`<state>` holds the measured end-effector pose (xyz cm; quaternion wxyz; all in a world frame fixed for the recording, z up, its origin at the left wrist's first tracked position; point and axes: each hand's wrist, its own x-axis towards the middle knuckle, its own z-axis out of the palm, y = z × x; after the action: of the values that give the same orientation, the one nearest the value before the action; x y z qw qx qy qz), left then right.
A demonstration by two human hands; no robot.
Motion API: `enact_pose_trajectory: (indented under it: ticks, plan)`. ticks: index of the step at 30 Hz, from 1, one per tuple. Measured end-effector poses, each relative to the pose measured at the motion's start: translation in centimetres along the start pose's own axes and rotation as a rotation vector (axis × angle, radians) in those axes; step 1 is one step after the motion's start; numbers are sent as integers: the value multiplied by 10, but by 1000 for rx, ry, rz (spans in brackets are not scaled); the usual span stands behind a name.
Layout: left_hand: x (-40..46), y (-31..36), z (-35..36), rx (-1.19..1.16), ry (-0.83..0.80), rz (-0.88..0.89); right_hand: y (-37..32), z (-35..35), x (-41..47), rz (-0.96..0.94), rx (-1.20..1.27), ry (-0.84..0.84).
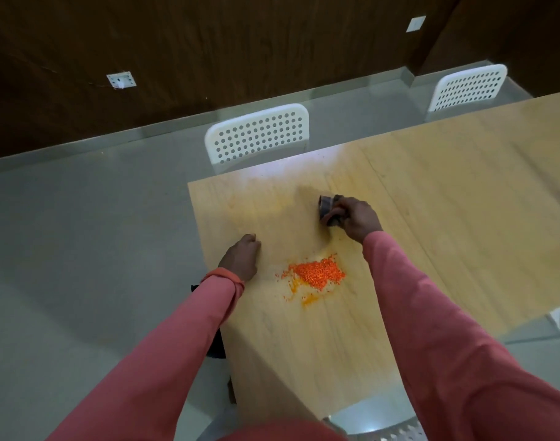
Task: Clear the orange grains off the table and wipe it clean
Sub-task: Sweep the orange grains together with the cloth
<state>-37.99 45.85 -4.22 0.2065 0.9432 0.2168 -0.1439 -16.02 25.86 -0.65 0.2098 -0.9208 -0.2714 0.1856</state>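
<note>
Grains [316,272]: one orange pile; chairs: two [257,132] [467,87].

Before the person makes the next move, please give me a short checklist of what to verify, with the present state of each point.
1. Grains gathered in one place: ok, the orange grains lie mostly in one pile, a few scattered beside it.
2. Wiping thing in hand: ok, the right hand grips a dark cloth.
3. Left hand free: ok, it rests on the table with curled fingers, holding nothing.
4. Container ready for the grains: cannot tell, none is visible.
5. Table clean: not ok, the pile and orange dust remain.
</note>
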Motion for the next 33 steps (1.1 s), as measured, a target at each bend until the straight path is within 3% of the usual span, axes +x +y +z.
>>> enact_pose_trajectory:
  ticks: [4, 9, 12, 14, 19, 23, 33]
  plan:
    - [0, 5, 0, 51, -4, 3, -13, 10, -11, 39, -103, -68]
    - [1, 8, -2, 107, 21, 26, -36, 30, -53, -203, -154, -274]
    - [3, 7, -2, 121, 13, 23, -41, 36, -71, -330, -135, -298]
    - [3, 5, -2, 120, 9, 16, -35, 30, -75, -305, -89, -244]
    - [2, 2, -1, 64, 17, 18, -1, 12, -91, -53, -69, 98]
    - [-2, -2, 1, -3, 32, 12, 6, 38, -109, 157, -271, 47]
    - [-25, -17, 2, -65, 52, 72, -92, 87, -99, 117, -184, -6]
